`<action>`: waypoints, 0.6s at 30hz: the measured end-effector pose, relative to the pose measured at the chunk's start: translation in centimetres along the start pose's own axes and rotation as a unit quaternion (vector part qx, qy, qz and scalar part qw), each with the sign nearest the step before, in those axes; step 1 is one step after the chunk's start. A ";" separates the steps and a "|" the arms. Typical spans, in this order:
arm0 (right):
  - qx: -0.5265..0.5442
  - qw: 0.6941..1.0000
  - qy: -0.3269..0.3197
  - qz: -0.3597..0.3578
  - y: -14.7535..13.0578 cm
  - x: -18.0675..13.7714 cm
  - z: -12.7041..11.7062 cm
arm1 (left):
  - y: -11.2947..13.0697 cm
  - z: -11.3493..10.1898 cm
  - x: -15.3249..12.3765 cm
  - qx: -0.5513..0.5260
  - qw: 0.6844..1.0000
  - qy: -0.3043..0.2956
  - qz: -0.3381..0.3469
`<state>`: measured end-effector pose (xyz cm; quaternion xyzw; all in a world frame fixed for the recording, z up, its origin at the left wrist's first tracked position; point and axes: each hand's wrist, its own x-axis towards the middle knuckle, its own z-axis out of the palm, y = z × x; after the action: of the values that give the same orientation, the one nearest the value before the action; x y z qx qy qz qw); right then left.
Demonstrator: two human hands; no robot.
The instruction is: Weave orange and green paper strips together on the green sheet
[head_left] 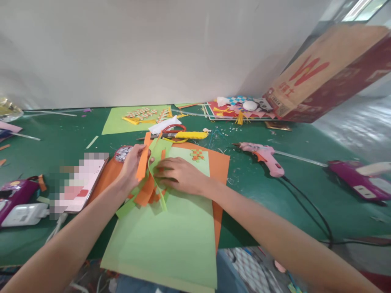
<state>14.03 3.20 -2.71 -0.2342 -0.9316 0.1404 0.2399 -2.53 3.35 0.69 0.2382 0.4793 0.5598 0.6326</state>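
My left hand (130, 165) is closed around an orange paper strip (144, 156) that stands up at a slant from its fingers. Beside it, my right hand (181, 176) bends its fingers onto a green paper strip (160, 151); its fingertips are partly hidden. Below both hands lie more orange strips (145, 193), crossing green ones. All this rests on light green paper sheets (161, 248) with orange paper (221, 171) underneath. A small orange and green woven piece (198, 155) lies on the sheet to the right of my right hand.
Scissors (174, 129) and a yellow-handled cutter (192, 135) lie just beyond the strips. At right are a pink glue gun (262, 154) with its cord and a purple power strip (357, 179). A phone (88, 179) lies at left; a paper bag (330, 73) leans at back right.
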 end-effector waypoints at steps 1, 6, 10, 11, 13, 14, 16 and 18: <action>-0.006 1.000 -0.005 -0.006 0.1 -0.2 0.0 | 0.0 0.1 -0.1 -0.002 1.000 -0.002 -0.004; 0.009 0.999 -0.009 0.030 0.9 -1.0 -1.2 | 0.6 0.5 -0.7 0.009 0.998 -0.002 -0.065; -0.002 0.997 -0.032 0.073 1.7 -1.2 -2.4 | 1.3 0.7 -0.9 0.005 0.997 -0.025 -0.073; -0.018 0.996 -0.033 0.078 1.7 -1.2 -2.6 | 1.5 0.7 -0.9 0.001 0.997 -0.030 -0.071; -0.049 0.996 -0.018 0.073 1.6 -1.1 -2.8 | 1.7 0.6 -0.9 -0.012 0.997 -0.040 -0.069; -0.053 0.997 -0.005 0.060 1.4 -1.0 -2.7 | 1.8 0.6 -0.9 -0.019 0.996 -0.048 -0.071; -0.026 0.999 0.018 0.021 0.6 -0.8 -2.4 | 2.0 0.4 -0.8 -0.001 0.997 -0.054 -0.061; 0.004 1.000 0.000 -0.022 -0.3 -0.6 -1.9 | 2.0 0.4 -0.7 0.067 0.996 -0.053 -0.026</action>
<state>15.40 2.92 -1.24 -0.2126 -0.9359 0.1392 0.2441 -3.12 3.33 2.80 0.2969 0.4875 0.4965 0.6539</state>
